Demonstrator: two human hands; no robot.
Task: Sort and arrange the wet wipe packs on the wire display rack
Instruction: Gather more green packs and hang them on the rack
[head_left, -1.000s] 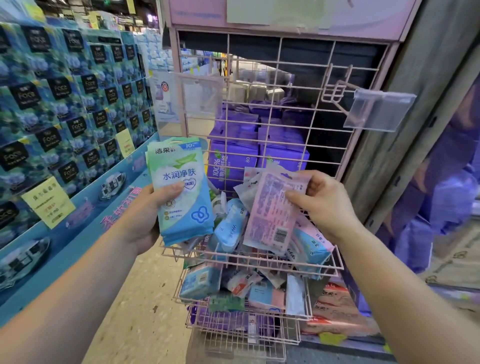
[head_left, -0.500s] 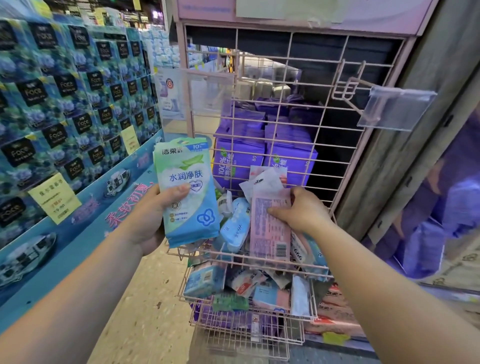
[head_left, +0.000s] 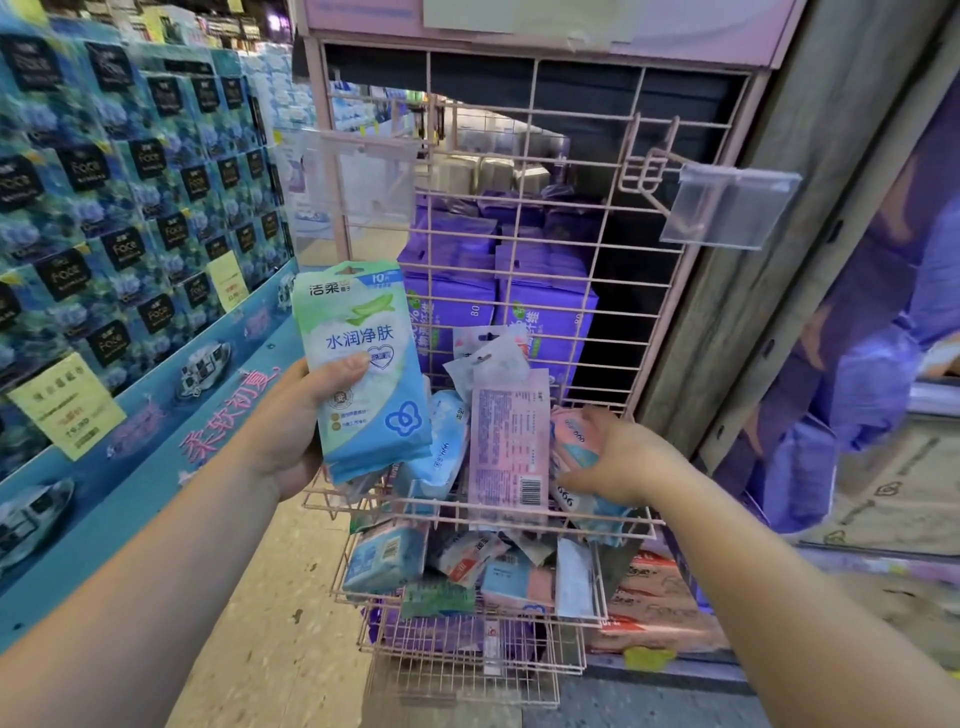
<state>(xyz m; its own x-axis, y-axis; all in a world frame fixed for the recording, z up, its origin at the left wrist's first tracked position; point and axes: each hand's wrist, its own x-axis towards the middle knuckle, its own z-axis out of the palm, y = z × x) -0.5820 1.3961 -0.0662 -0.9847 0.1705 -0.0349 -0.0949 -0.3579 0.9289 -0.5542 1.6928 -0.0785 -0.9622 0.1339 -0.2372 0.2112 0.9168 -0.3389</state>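
My left hand (head_left: 296, 426) holds a blue-and-green wet wipe pack (head_left: 358, 364) upright, just left of the pink wire rack (head_left: 571, 156). The rack's top basket (head_left: 395, 512) holds several jumbled packs. A pink pack (head_left: 509, 447) stands on end in it, its printed back and barcode facing me. My right hand (head_left: 623, 457) reaches into the right side of that basket, fingers closed around a pink-and-blue pack (head_left: 569, 441) lying there. A second basket (head_left: 363, 595) below holds more mixed packs.
A tall blue display of tissue packs (head_left: 130, 208) lines the left. Purple packs (head_left: 545, 291) are stacked behind the rack's grid. A clear price-tag holder (head_left: 727, 208) juts from a hook at upper right, next to a wooden post (head_left: 779, 260). A bottom basket (head_left: 467, 670) sits near the floor.
My right hand lowered the pink pack into the top basket, let it go standing on end, and moved right onto the pink-and-blue pack. My left hand kept its pack.
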